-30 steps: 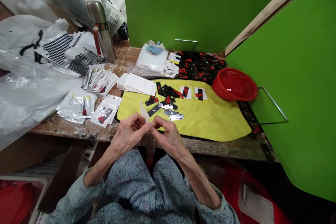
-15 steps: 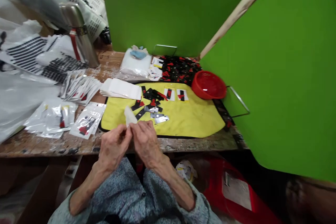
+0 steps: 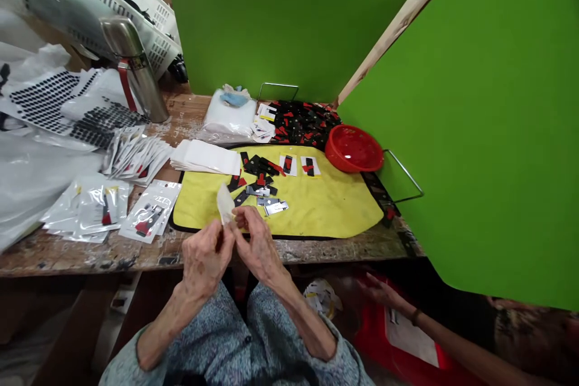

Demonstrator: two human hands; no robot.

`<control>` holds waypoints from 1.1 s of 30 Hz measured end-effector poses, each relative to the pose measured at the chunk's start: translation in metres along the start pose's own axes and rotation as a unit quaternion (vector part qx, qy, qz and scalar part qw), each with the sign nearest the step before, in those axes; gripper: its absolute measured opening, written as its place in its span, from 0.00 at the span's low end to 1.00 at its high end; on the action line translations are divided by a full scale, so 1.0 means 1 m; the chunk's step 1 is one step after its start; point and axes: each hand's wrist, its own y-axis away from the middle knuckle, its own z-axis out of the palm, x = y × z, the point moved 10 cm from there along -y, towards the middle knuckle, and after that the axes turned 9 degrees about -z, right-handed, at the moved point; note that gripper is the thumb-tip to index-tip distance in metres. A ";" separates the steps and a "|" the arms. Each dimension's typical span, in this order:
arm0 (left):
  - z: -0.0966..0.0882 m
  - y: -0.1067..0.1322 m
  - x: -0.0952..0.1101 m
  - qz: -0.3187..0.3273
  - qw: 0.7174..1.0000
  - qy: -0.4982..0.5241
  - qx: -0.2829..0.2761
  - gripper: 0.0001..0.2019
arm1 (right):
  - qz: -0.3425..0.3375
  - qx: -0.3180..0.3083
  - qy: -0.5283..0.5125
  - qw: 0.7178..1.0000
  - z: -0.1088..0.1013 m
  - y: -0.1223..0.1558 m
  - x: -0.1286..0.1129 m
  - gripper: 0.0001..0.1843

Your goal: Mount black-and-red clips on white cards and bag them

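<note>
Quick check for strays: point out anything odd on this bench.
The black-and-red pieces lie in a jumbled heap on the yellow cloth, some overlapping, unlike the two squared on white cards.

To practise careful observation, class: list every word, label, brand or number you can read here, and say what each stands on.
No text can be read.
Printed cards in the clear packets: too small to read.
Small cards behind the yellow cloth: too small to read.
White label on the red container: too blurred to read.
</note>
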 end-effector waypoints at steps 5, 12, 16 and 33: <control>0.024 0.003 -0.020 -0.164 0.936 0.260 -0.172 0.10 | 0.003 0.022 -0.114 0.993 -0.018 -0.005 0.007 0.07; 0.053 0.012 -0.052 -0.441 0.660 0.561 -0.234 0.24 | -0.080 -0.046 -0.118 0.989 -0.033 -0.004 -0.010 0.10; 0.052 0.012 -0.062 -0.421 0.688 0.573 -0.146 0.22 | 0.162 -0.029 -0.324 0.932 -0.007 0.016 0.025 0.22; -0.004 -0.015 -0.038 -0.069 0.978 0.149 -0.129 0.43 | 0.228 -0.111 -0.357 0.899 0.015 0.027 0.038 0.20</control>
